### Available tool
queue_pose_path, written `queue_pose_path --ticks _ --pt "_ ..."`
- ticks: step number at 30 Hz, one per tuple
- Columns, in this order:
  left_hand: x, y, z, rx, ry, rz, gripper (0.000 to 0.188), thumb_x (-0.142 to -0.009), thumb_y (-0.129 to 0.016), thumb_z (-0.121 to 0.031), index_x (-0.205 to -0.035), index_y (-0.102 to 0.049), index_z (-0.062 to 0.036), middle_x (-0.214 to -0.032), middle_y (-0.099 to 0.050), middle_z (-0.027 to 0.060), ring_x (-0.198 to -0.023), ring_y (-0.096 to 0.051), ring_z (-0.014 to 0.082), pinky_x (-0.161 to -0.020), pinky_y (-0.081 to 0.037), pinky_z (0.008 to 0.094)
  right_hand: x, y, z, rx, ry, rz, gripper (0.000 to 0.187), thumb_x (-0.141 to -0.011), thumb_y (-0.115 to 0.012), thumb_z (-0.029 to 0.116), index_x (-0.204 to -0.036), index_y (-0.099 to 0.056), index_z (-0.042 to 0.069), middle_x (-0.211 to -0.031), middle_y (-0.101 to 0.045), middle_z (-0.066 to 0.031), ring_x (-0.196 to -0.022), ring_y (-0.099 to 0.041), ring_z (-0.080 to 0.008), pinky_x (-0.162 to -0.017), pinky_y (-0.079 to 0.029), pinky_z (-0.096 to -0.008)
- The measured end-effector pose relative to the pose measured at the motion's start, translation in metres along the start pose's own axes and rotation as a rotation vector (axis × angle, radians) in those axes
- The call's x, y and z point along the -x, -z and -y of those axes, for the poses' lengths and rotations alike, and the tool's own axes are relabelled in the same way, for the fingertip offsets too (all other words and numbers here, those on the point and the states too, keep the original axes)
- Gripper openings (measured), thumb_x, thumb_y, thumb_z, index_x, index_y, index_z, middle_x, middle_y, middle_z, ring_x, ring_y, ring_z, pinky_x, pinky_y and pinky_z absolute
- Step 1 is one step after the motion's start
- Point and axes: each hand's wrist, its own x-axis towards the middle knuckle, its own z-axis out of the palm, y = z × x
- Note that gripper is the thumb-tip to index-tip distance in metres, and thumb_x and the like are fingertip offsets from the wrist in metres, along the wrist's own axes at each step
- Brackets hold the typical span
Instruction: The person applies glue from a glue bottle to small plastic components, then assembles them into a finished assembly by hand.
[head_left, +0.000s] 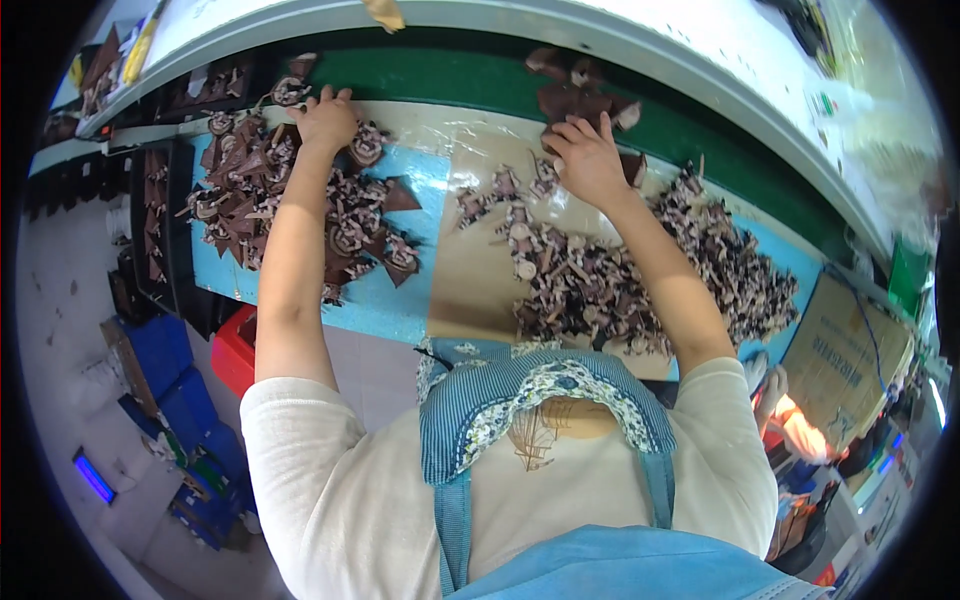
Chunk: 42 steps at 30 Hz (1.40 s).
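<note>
My left hand (327, 122) reaches to the edge of a green conveyor-like strip (430, 80), fingers apart. Just beyond its thumb lies a small brown-and-cream figure (290, 92). Below that hand spreads a heap of brown pointed pieces (235, 160) mixed with small figures on a blue surface. My right hand (588, 158) has its fingers spread at the near side of a cluster of brown pieces (578, 103) on the green strip; its fingertips seem to touch them. Near my right forearm is a large pile of small pink, brown and black figures (590, 290).
A white shelf (560, 28) arches over the far side. Black trays (160, 220) stand at the left, with a red bin (233, 350) under the table edge. Brown paper (470, 270) covers the middle. At the right stands a cardboard box (840, 350), with another person's hand (770, 395) near it.
</note>
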Motion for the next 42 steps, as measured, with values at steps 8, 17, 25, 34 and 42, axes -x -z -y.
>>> queue_pose_path --ticks 8,17,25,34,42 --pt "0.087 -0.029 -0.037 -0.009 -0.403 -0.377 0.042 -0.088 -0.052 -0.025 -0.129 -0.048 -0.0226 -0.139 -0.042 0.0086 -0.132 -0.033 0.033 -0.101 -0.02 0.0666 0.079 0.03 -0.015 -0.388 -0.172 -0.234 0.029 -0.077 -0.06 0.004 -0.107 -0.061 0.006 -0.111 -0.06 -0.0102 -0.108 -0.052 -0.03 -0.101 -0.036 -0.0437" --pt "0.1 0.005 -0.115 0.012 -0.212 -0.205 0.05 -0.082 -0.058 -0.034 -0.129 -0.051 -0.021 -0.143 -0.037 0.011 -0.125 -0.037 0.0432 -0.1 -0.02 0.0675 0.08 0.0 0.031 -0.616 -0.098 -0.087 0.044 -0.074 -0.056 0.006 -0.118 -0.056 0.008 -0.128 -0.051 -0.0141 -0.114 -0.052 -0.0318 -0.096 -0.043 -0.0388" --pt "0.13 0.036 -0.246 0.527 -0.556 -0.109 0.061 -0.069 -0.073 -0.042 -0.111 -0.05 -0.004 -0.106 -0.062 0.0193 -0.099 -0.059 0.0345 -0.086 -0.044 0.0454 0.101 -0.002 0.041 -0.394 -0.041 0.221 0.043 -0.078 -0.058 0.011 -0.121 -0.053 0.004 -0.128 -0.05 -0.0154 -0.113 -0.052 -0.0318 -0.096 -0.043 -0.0407" --pt "0.13 -0.012 -0.277 0.893 -0.346 -0.131 0.073 -0.066 -0.078 -0.042 -0.119 -0.044 -0.0036 -0.105 -0.059 0.0221 -0.096 -0.059 0.0383 -0.082 -0.048 0.0438 0.117 0.177 0.0 -0.58 -0.209 -0.882 0.018 -0.076 -0.064 0.003 -0.093 -0.061 0.002 -0.09 -0.061 -0.0101 -0.083 -0.061 -0.023 -0.074 -0.048 -0.0327" --pt "0.158 -0.011 -0.213 0.916 -0.33 -0.571 0.061 -0.074 -0.072 -0.037 -0.119 -0.05 -0.0026 -0.119 -0.051 0.0219 -0.115 -0.044 0.0384 -0.097 -0.035 0.0481 0.047 0.243 -0.04 -0.328 -0.362 -1.068 0.05 -0.078 -0.065 0.007 -0.123 -0.045 -0.003 -0.115 -0.055 -0.0214 -0.107 -0.055 -0.0304 -0.092 -0.043 -0.0379"
